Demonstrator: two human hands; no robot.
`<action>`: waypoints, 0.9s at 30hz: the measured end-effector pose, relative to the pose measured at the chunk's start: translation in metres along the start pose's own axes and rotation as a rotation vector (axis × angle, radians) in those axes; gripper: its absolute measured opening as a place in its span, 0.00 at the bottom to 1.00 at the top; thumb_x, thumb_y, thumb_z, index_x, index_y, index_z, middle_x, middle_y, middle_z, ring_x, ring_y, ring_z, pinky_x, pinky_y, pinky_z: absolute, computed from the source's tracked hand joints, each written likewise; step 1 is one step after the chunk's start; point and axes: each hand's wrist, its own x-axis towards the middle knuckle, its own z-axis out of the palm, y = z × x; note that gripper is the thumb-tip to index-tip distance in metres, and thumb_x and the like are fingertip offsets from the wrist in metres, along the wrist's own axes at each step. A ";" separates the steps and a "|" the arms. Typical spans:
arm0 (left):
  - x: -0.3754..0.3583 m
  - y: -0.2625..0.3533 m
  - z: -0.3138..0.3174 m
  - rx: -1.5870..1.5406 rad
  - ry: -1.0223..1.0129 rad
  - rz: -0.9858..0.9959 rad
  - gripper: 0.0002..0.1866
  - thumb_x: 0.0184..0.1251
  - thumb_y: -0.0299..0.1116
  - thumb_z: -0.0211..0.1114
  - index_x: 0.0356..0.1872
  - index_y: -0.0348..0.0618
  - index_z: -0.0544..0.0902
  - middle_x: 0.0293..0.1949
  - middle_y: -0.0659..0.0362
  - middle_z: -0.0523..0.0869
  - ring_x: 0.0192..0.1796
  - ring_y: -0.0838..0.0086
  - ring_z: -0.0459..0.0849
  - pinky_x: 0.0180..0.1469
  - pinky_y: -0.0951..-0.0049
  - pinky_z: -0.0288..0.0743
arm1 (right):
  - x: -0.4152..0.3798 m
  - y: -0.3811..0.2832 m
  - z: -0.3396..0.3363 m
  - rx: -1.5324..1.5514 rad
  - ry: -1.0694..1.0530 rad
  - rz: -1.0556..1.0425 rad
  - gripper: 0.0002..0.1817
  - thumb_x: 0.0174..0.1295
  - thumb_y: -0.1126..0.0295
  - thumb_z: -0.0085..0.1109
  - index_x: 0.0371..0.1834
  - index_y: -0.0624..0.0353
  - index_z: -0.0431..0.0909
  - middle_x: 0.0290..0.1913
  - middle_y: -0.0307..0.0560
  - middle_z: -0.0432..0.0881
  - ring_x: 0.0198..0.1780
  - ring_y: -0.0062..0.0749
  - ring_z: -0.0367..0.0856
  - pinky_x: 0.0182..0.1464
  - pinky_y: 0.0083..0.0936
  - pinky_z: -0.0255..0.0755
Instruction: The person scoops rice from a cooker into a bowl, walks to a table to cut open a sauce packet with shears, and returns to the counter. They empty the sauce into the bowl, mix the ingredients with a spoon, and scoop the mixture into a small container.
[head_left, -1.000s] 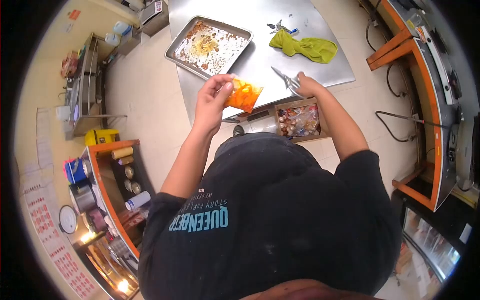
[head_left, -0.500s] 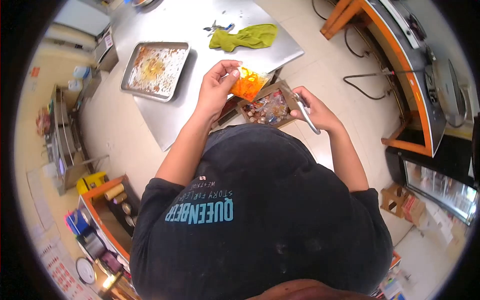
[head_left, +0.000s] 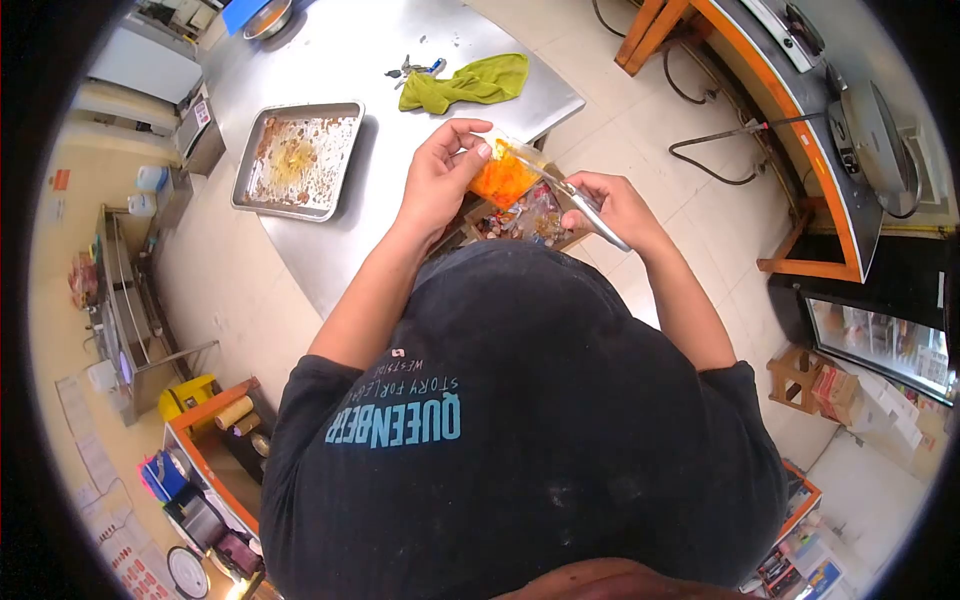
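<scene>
A clear plastic packet of orange sauce-like filling (head_left: 503,180) is pinched by its upper left edge between the thumb and fingers of my left hand (head_left: 441,172). In my right hand (head_left: 614,212), the fingers are closed around a long silver metal tool (head_left: 603,222). Its narrow, blade-like end reaches left and overlaps the packet's top edge. Below the packet, a cardboard box (head_left: 560,236) filled with crumpled wrappers and scraps shows between my hands, partly hidden by my shirt.
On the steel table (head_left: 400,150) lie a stained metal tray (head_left: 300,160), a green cloth (head_left: 470,84) and a bunch of keys (head_left: 412,70). A metal bowl (head_left: 268,20) sits at its far edge. An orange-framed bench (head_left: 850,215) stands to the right, with a hose (head_left: 700,160) beside it.
My right hand has brought the silver tool up and left, its narrow end now against the packet's top edge. My left hand keeps hold of the packet. The view has shifted slightly.
</scene>
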 end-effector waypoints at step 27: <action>-0.006 -0.026 0.010 0.064 -0.105 -0.050 0.22 0.65 0.19 0.67 0.59 0.33 0.72 0.37 0.59 0.85 0.41 0.81 0.84 0.46 0.82 0.79 | -0.014 0.008 0.032 -0.092 0.211 0.046 0.31 0.40 0.52 0.84 0.43 0.58 0.85 0.25 0.32 0.78 0.29 0.18 0.71 0.34 0.20 0.67</action>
